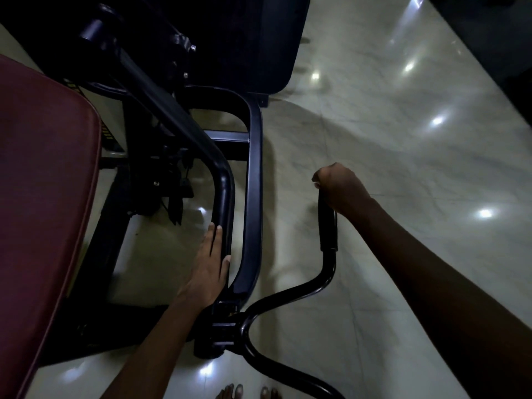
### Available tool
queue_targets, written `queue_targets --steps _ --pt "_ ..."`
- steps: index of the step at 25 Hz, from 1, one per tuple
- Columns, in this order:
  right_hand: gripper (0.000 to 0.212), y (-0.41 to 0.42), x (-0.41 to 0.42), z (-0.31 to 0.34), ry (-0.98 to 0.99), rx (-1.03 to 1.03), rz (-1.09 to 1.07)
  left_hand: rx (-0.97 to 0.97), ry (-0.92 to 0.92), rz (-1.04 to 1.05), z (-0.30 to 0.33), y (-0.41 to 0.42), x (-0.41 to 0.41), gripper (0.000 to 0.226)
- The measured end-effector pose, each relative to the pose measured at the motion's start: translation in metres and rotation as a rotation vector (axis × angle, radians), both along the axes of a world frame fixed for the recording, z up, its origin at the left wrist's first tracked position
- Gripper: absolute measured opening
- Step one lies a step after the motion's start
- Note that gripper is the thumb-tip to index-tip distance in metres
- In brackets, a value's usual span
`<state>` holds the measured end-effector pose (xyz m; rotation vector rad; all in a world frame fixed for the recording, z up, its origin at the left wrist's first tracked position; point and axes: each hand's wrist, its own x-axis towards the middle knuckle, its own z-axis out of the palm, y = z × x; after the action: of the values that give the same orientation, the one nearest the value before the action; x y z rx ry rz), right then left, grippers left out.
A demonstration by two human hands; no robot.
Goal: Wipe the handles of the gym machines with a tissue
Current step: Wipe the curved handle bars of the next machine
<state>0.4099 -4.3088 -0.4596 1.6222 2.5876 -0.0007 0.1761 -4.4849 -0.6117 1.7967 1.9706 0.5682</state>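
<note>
A black gym machine stands before me. Its curved handle bar [305, 292] rises to a padded black grip [328, 228]. My right hand [339, 187] is closed in a fist around the top end of that grip; a small pale bit shows at the fingers, and I cannot tell whether it is the tissue. My left hand [210, 266] lies flat with fingers straight against a thick black frame tube [223, 197] to the left, thumb touching it.
A dark red padded seat [43, 197] fills the left side. Black frame tubes and a pivot joint [221, 332] sit between my arms. Shiny pale tiled floor [403, 139] stretches to the right. My bare toes [230, 391] show at the bottom edge.
</note>
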Motion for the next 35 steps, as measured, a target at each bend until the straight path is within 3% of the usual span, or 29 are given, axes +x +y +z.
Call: queue_targets --steps 5,10,14,18,20,28,35 --pt "0.024 -0.001 0.003 0.008 0.116 0.052 -0.150 -0.007 -0.003 -0.020 0.005 -0.003 -0.001 0.068" --pt "0.003 -0.001 0.016 0.008 0.112 0.049 -0.064 -0.026 -0.012 -0.018 0.007 -0.007 0.000 0.068" --pt "0.017 -0.007 0.029 0.007 0.230 0.060 -0.055 -0.044 -0.023 -0.034 0.015 -0.010 0.000 0.068" --pt "0.034 -0.018 0.027 0.026 0.493 0.004 0.017 -0.047 -0.034 -0.084 0.039 -0.017 0.005 0.060" --pt "0.030 -0.028 0.025 0.033 0.552 0.006 0.074 -0.046 -0.062 -0.109 0.056 -0.019 0.011 0.063" --pt "0.028 -0.066 0.014 0.058 0.471 -0.087 -0.007 -0.076 -0.088 -0.258 0.116 -0.034 0.024 0.068" --pt "0.020 -0.107 0.011 0.081 0.347 -0.126 0.016 -0.087 -0.074 -0.359 0.131 -0.070 0.046 0.080"
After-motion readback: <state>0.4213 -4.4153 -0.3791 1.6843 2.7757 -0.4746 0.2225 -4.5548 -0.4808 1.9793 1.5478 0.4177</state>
